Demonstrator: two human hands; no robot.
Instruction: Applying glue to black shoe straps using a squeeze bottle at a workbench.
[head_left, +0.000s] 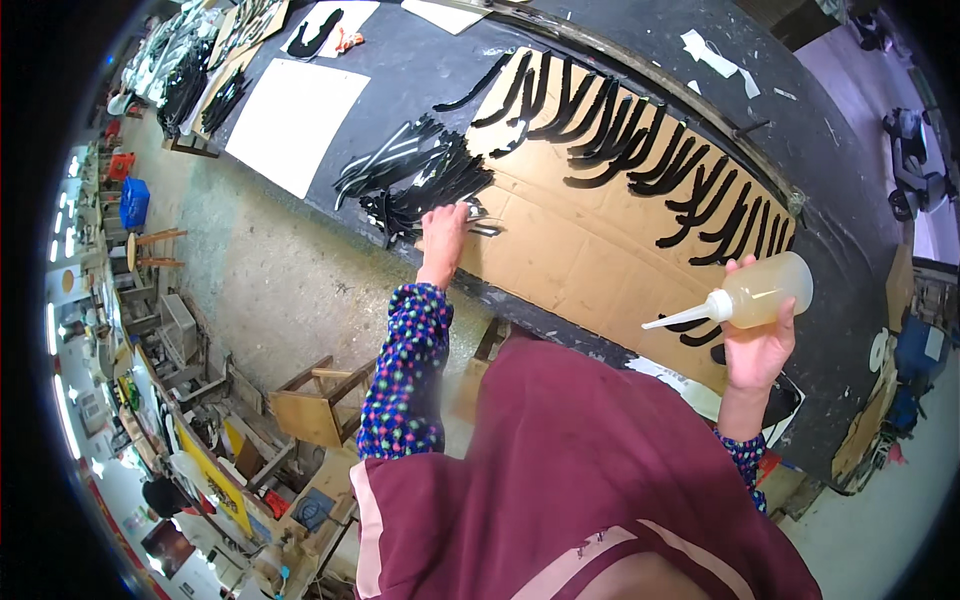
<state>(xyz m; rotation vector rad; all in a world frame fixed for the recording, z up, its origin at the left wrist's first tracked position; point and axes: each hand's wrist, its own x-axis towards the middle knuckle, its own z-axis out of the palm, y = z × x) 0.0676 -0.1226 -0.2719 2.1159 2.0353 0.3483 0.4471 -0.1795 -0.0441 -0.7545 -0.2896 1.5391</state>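
My right hand (757, 355) is wrapped round a translucent squeeze bottle (775, 288) with yellowish liquid inside. The bottle lies tilted on its side in the air, its long white nozzle pointing left over the cardboard. My left hand (444, 238) pinches a black strip at the near edge of a loose pile of black strips (425, 170); the fingertips are partly hidden. Many curved black strips (655, 165) lie side by side along the far and right part of the brown cardboard sheet (560, 262). A few more strips show beneath the nozzle.
The dark worktable (840, 245) carries a white sheet (297, 125) left of the pile, and bundles of strips (222, 100) farther left. White scraps (718, 62) lie at the back. A wooden stool (315, 400) stands on the floor beside me, at the left.
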